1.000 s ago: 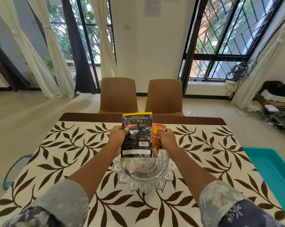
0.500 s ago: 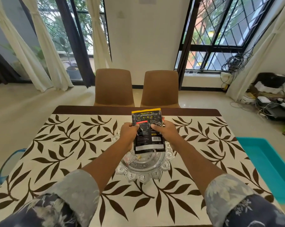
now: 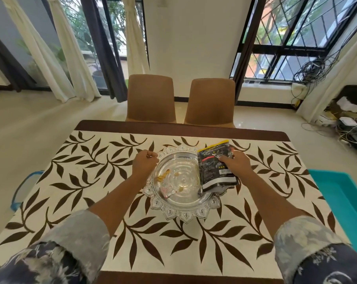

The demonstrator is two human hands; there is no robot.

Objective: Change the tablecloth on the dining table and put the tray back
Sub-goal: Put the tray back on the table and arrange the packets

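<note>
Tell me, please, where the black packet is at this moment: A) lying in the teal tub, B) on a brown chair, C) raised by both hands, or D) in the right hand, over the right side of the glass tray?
D: the right hand alone grips the black packet, which lies across the right rim of the glass tray; the left hand is by the tray's left rim.

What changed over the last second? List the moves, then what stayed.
The left hand let go of the black packet and dropped to the left rim of the glass tray, fingers curled; whether it grips the rim is unclear. The right hand now holds the packet alone and lowered it from upright onto the tray's right side. Tray, tablecloth and chairs stayed put.
</note>
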